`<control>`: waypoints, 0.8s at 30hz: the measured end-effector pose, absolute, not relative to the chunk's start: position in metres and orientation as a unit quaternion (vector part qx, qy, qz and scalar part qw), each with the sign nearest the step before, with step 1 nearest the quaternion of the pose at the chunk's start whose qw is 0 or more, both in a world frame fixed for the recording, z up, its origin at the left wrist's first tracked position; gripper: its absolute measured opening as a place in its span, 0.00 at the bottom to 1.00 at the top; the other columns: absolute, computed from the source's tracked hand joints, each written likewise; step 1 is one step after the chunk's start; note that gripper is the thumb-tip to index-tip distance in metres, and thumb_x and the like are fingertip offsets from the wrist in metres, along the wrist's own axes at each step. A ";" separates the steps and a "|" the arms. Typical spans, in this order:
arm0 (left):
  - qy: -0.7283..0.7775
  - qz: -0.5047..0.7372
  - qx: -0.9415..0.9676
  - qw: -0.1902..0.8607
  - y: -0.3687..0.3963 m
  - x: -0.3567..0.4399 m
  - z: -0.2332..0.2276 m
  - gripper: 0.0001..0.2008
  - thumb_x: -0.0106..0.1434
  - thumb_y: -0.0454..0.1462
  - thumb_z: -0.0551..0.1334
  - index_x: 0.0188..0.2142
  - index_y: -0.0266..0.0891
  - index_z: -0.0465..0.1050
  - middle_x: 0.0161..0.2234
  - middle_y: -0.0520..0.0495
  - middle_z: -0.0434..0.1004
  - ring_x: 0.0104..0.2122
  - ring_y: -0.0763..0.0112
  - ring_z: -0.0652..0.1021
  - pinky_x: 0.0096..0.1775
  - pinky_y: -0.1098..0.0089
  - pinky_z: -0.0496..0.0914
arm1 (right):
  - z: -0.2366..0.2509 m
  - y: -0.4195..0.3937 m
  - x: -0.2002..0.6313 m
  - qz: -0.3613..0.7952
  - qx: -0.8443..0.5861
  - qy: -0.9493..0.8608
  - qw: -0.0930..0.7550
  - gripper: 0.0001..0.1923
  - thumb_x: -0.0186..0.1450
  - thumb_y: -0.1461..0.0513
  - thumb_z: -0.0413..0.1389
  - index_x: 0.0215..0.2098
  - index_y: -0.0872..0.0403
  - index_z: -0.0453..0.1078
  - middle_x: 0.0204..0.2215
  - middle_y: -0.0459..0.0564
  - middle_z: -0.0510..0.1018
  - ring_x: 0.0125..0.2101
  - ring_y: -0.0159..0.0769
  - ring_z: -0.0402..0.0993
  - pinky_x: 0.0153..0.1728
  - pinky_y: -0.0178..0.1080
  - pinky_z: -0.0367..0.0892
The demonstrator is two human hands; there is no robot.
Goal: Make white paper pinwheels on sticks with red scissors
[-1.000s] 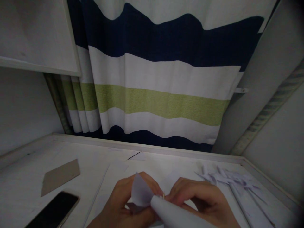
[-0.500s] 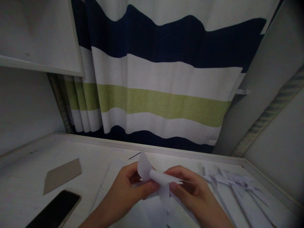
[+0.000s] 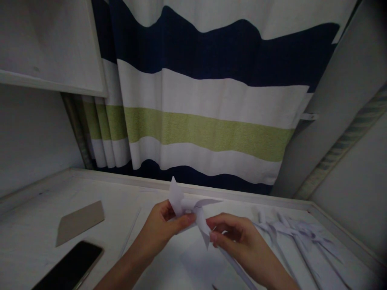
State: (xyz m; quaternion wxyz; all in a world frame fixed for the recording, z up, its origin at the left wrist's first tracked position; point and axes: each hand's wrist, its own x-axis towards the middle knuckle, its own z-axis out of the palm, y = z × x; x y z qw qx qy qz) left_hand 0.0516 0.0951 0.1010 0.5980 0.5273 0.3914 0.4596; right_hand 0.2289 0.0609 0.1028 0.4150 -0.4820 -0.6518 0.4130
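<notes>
While our left hand [image 3: 165, 225] is pinching the paper pinwheel [image 3: 190, 213] at its hub, our right hand [image 3: 234, 235] is closing lightly on the stick running down-right beneath it.

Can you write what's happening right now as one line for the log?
left hand: pinches paper pinwheel | right hand: fingers at its lower blade | desk: phone, card, more pinwheels

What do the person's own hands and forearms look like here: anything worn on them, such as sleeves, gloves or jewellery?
Both the left hand and the right hand are bare: no gloves, no watch. The forearms show no sleeves up to the picture's edge. The dim light hides any ring.
</notes>
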 end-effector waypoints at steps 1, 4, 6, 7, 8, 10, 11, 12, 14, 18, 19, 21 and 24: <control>0.391 0.460 0.526 0.598 0.095 0.052 0.100 0.13 0.46 0.36 0.66 0.32 0.33 0.72 0.32 0.45 0.77 0.31 0.66 0.75 0.36 0.68 0.67 | 0.102 0.061 0.229 0.421 -0.480 -0.647 0.417 0.07 0.54 0.68 0.56 0.31 0.54 0.73 0.27 0.48 0.76 0.26 0.33 0.70 0.27 0.35 0.65; 0.389 0.455 0.524 0.605 0.097 0.052 0.101 0.13 0.46 0.36 0.67 0.32 0.32 0.71 0.32 0.45 0.77 0.31 0.66 0.75 0.35 0.69 0.67 | 0.100 0.063 0.229 0.438 -0.475 -0.636 0.422 0.08 0.54 0.68 0.56 0.32 0.54 0.73 0.26 0.47 0.75 0.25 0.33 0.70 0.27 0.34 0.65; 0.378 0.448 0.527 0.615 0.099 0.051 0.101 0.14 0.46 0.36 0.67 0.33 0.33 0.71 0.31 0.45 0.77 0.32 0.66 0.75 0.35 0.70 0.67 | 0.099 0.064 0.229 0.438 -0.479 -0.632 0.423 0.07 0.54 0.67 0.56 0.32 0.55 0.72 0.25 0.47 0.75 0.25 0.32 0.70 0.26 0.34 0.66; 0.371 0.445 0.531 0.619 0.100 0.050 0.101 0.14 0.46 0.36 0.67 0.33 0.33 0.71 0.31 0.45 0.77 0.33 0.65 0.75 0.35 0.70 0.67 | 0.099 0.064 0.229 0.435 -0.483 -0.631 0.424 0.07 0.54 0.67 0.56 0.32 0.55 0.72 0.25 0.47 0.75 0.25 0.32 0.71 0.26 0.34 0.66; 0.364 0.444 0.533 0.621 0.100 0.049 0.101 0.14 0.46 0.35 0.67 0.34 0.33 0.71 0.31 0.46 0.77 0.34 0.65 0.75 0.36 0.70 0.67 | 0.099 0.064 0.229 0.433 -0.485 -0.631 0.424 0.07 0.54 0.67 0.56 0.32 0.55 0.72 0.24 0.47 0.75 0.25 0.32 0.71 0.26 0.34 0.66; 0.359 0.446 0.534 0.622 0.100 0.048 0.101 0.13 0.47 0.36 0.67 0.34 0.33 0.72 0.28 0.48 0.77 0.33 0.67 0.75 0.35 0.72 0.67 | 0.100 0.064 0.229 0.431 -0.487 -0.632 0.420 0.07 0.54 0.67 0.56 0.32 0.55 0.73 0.24 0.47 0.75 0.25 0.33 0.71 0.26 0.34 0.66; 0.359 0.449 0.531 0.623 0.100 0.048 0.101 0.13 0.47 0.36 0.67 0.33 0.34 0.72 0.27 0.49 0.77 0.31 0.68 0.75 0.34 0.73 0.67 | 0.100 0.063 0.229 0.431 -0.489 -0.634 0.418 0.07 0.54 0.67 0.56 0.32 0.55 0.73 0.24 0.47 0.75 0.25 0.33 0.71 0.26 0.34 0.66; 0.358 0.450 0.527 0.626 0.100 0.048 0.101 0.13 0.47 0.37 0.67 0.33 0.34 0.72 0.25 0.50 0.77 0.29 0.70 0.75 0.32 0.74 0.67 | 0.101 0.063 0.229 0.429 -0.491 -0.634 0.415 0.07 0.54 0.67 0.56 0.32 0.55 0.73 0.24 0.47 0.75 0.25 0.33 0.71 0.26 0.34 0.66; 0.355 0.451 0.519 0.634 0.100 0.048 0.101 0.12 0.48 0.37 0.66 0.32 0.33 0.72 0.24 0.51 0.77 0.27 0.72 0.75 0.30 0.76 0.66 | 0.101 0.063 0.229 0.426 -0.495 -0.636 0.410 0.07 0.54 0.67 0.56 0.32 0.55 0.73 0.24 0.48 0.76 0.25 0.33 0.71 0.26 0.34 0.66; 0.364 0.459 0.505 0.634 0.101 0.051 0.101 0.10 0.48 0.36 0.66 0.31 0.34 0.73 0.24 0.51 0.77 0.26 0.73 0.74 0.29 0.77 0.65 | 0.100 0.063 0.229 0.425 -0.496 -0.640 0.405 0.07 0.54 0.68 0.56 0.32 0.56 0.73 0.26 0.48 0.76 0.26 0.32 0.71 0.26 0.33 0.66; 0.367 0.462 0.500 0.634 0.101 0.051 0.101 0.09 0.48 0.36 0.66 0.30 0.34 0.73 0.23 0.52 0.76 0.25 0.74 0.74 0.28 0.77 0.65 | 0.100 0.064 0.229 0.426 -0.493 -0.641 0.405 0.07 0.54 0.68 0.56 0.32 0.56 0.73 0.25 0.48 0.76 0.26 0.32 0.70 0.26 0.32 0.66; 0.371 0.464 0.495 0.634 0.102 0.051 0.099 0.09 0.47 0.35 0.66 0.29 0.34 0.74 0.23 0.52 0.76 0.24 0.74 0.73 0.27 0.77 0.64 | 0.099 0.064 0.229 0.430 -0.488 -0.642 0.406 0.08 0.54 0.68 0.56 0.32 0.56 0.73 0.24 0.47 0.76 0.26 0.32 0.70 0.25 0.32 0.66; 0.369 0.464 0.497 0.634 0.103 0.050 0.097 0.09 0.47 0.35 0.67 0.29 0.35 0.74 0.23 0.52 0.76 0.24 0.74 0.73 0.27 0.77 0.64 | 0.099 0.064 0.229 0.436 -0.487 -0.640 0.404 0.08 0.54 0.68 0.56 0.33 0.56 0.73 0.22 0.46 0.75 0.24 0.31 0.70 0.24 0.31 0.65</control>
